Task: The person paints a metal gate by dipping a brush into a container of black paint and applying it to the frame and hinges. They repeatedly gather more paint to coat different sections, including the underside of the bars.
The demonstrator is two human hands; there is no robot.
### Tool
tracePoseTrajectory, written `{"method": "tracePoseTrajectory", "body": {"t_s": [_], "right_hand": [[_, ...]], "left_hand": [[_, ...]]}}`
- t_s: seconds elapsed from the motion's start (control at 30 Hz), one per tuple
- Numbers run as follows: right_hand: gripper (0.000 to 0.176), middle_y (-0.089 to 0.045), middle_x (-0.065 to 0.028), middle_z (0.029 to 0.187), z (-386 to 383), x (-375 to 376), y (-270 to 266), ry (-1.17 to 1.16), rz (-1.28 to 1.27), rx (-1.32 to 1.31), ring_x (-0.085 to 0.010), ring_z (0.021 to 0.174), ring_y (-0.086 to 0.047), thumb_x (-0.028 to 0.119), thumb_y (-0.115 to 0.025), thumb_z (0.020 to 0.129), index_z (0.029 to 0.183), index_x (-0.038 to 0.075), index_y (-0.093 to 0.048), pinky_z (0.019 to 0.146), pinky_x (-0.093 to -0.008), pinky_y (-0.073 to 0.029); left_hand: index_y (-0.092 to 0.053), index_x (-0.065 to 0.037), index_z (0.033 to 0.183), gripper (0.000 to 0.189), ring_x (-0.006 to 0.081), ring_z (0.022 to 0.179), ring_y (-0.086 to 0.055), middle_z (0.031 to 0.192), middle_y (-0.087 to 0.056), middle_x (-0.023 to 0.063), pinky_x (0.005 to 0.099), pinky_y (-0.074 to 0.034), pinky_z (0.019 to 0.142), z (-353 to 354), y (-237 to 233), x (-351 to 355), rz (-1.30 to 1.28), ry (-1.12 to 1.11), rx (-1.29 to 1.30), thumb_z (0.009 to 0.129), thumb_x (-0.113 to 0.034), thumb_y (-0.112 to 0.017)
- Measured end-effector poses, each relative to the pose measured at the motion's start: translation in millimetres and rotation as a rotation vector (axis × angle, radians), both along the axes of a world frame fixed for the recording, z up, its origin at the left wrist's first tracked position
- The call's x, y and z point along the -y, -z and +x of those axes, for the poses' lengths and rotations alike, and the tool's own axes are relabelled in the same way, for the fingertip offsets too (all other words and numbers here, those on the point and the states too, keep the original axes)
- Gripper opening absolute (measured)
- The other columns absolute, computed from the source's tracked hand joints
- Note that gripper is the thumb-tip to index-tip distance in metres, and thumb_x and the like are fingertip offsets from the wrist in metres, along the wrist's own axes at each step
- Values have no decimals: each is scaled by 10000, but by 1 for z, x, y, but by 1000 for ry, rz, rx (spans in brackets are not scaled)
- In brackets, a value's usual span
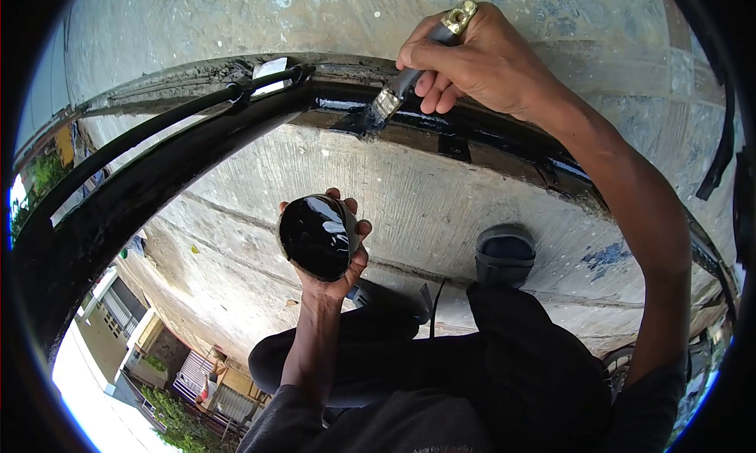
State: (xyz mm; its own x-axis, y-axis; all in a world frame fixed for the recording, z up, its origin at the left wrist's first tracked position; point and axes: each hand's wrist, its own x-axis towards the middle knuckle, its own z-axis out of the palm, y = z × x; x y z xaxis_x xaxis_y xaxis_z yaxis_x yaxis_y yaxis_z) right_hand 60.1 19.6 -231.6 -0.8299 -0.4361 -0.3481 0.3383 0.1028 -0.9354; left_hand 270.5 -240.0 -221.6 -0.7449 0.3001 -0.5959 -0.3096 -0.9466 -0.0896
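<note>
Right hand (472, 59) clamps brush (405, 81) (bristles down-left, seemingly wet); left hand (335, 284) cups paint tin (315, 236).

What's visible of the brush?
The brush is a flat paintbrush with a dark handle, a brass-coloured end, a pale metal ferrule and bristles black with wet paint. It tilts, handle up to the right and bristles down to the left, pressed on the glossy black rail. The right hand wraps the handle, fingers curled beneath it. The cup of black paint in the left hand is apart from it, lower down.
</note>
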Motion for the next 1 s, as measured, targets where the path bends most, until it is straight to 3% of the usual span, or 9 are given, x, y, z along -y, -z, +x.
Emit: {"method": "tracePoseTrajectory", "body": {"t_s": [0.03, 0.13, 0.2, 0.4, 0.5, 0.73, 0.83, 0.9, 1.0], "right_hand": [[199, -711, -160, 741, -5, -1, -5, -7, 61, -62, -197, 666, -740, 133, -636, 923, 925, -52, -710, 561, -267, -607], [178, -716, -123, 728, 0, 18, 3, 32, -146, -221, -172, 676, -735, 153, -644, 928, 945, -1, -730, 628, -277, -606], [122, -717, -71, 815, 10, 25, 4, -190, 11, -260, -121, 716, -687, 106, -663, 955, 986, 8, -728, 647, -253, -580], [90, -719, -66, 814, 6, 18, -4, -228, 96, -389, -116, 712, -669, 77, -694, 920, 950, 0, -731, 669, -270, -566], [84, -720, -79, 818, 13, 18, -15, -357, 166, -382, -117, 745, -683, 70, -701, 910, 929, -8, -727, 700, -280, -576], [76, -714, -79, 831, 12, 7, -16, -204, 18, -249, -119, 710, -666, 65, -690, 919, 944, 1, -723, 678, -270, -576], [106, -701, -74, 844, 11, 13, -13, -338, 118, -421, -116, 706, -660, 104, -675, 945, 962, 7, -715, 650, -263, -589], [140, -631, -69, 636, 7, 15, -9, -212, -35, -410, -112, 522, -569, 123, -660, 923, 908, -3, -719, 507, -293, -476], [181, -604, -62, 537, -1, 15, -13, -105, -159, -390, -115, 435, -539, 137, -634, 924, 845, -4, -716, 445, -308, -432]], "left_hand": [[-477, -90, 1382, 732, 443, 1174, -570, 1345, -544, 194, 510, -622, 774, 0, 0, -1, -2, -2, 2, 937, -671, -491], [-478, -94, 1382, 728, 439, 1155, -577, 1330, -551, 192, 517, -620, 780, 2, 2, 0, 17, -2, 24, 937, -670, -494], [-478, -93, 1382, 729, 440, 1147, -580, 1325, -552, 192, 517, -619, 777, -1, 2, -3, 18, 3, 29, 936, -669, -497], [-479, -95, 1382, 737, 444, 1142, -584, 1328, -558, 189, 510, -616, 764, 0, 0, -1, 11, -6, 37, 930, -676, -502], [-481, -96, 1381, 740, 431, 1127, -589, 1319, -565, 187, 506, -616, 757, -3, 0, -2, -1, 3, 41, 928, -680, -500], [-490, -93, 1373, 745, 416, 1112, -594, 1300, -569, 180, 489, -619, 735, 2, 1, -1, -12, 15, 47, 927, -690, -490], [-494, -90, 1368, 746, 417, 1106, -594, 1291, -570, 176, 481, -621, 725, 2, 0, -4, -24, 26, 59, 927, -692, -487], [-497, -87, 1364, 746, 419, 1101, -595, 1287, -570, 175, 476, -621, 720, 1, 0, -6, -28, 24, 57, 927, -692, -488], [-501, -84, 1358, 745, 419, 1091, -597, 1281, -572, 172, 467, -621, 716, 1, 0, -7, -39, 20, 54, 927, -691, -489]]}}
